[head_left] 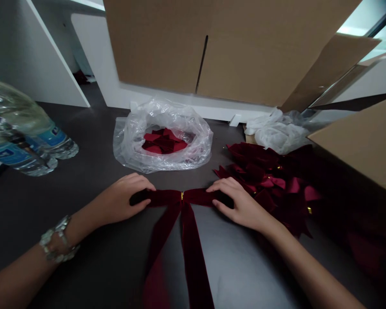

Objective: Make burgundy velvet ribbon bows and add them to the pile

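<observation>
A dark red velvet bow (196, 240) lies on the dark grey table, its two loops spread sideways and two long tails running toward the front edge of the view. A small gold tie (182, 195) cinches its centre. The end of the left loop is between the thumb and fingers of my left hand (125, 198). My right hand (239, 201) holds the end of the right loop in the same way. A bracelet of pale pieces circles my left wrist.
Behind the bow, a clear plastic bag (199, 150) holds red fabric pieces. A pile of dark red bows (270, 184) lies to the right, beside crumpled white plastic (279, 133). Water bottles (35, 137) stand at left. Cardboard (238, 51) rises at the back.
</observation>
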`<state>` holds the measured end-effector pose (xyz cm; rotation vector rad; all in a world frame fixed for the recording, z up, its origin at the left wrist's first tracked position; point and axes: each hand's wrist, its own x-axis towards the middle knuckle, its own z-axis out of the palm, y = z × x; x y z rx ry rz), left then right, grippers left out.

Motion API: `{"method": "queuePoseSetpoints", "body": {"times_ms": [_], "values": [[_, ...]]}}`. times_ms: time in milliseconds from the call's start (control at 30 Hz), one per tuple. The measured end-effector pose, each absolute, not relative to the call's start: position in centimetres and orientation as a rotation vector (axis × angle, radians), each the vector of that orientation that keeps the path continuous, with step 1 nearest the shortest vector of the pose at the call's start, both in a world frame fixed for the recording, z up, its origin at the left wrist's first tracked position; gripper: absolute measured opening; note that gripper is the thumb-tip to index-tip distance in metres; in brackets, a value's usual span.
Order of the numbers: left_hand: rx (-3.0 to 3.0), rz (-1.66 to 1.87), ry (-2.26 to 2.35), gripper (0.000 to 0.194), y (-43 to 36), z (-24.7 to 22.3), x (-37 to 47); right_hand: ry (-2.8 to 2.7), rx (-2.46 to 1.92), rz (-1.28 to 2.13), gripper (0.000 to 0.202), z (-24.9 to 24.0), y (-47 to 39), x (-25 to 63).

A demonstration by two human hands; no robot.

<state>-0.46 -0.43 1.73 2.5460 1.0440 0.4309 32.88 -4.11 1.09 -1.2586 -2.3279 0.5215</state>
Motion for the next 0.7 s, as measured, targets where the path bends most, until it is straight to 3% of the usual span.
{"method": "queuePoseSetpoints", "body": {"times_ms": [133, 400, 700], "values": [[2.608, 0.463, 1.063, 0.03, -1.2, 1.3, 1.2, -2.3, -1.234, 0.45, 0.023, 1.0, -4.3, 31.0], [2.659, 0.427, 0.972, 0.017, -0.4, 0.3, 1.9, -2.348, -1.124, 0.541, 0.018, -0.1, -3.5, 30.6], [2.719, 0.381, 1.003, 0.019, 0.0, 0.4, 1.0, -2.445, -1.128, 0.46, 0.016, 0.0, -3.3, 31.5]]}}
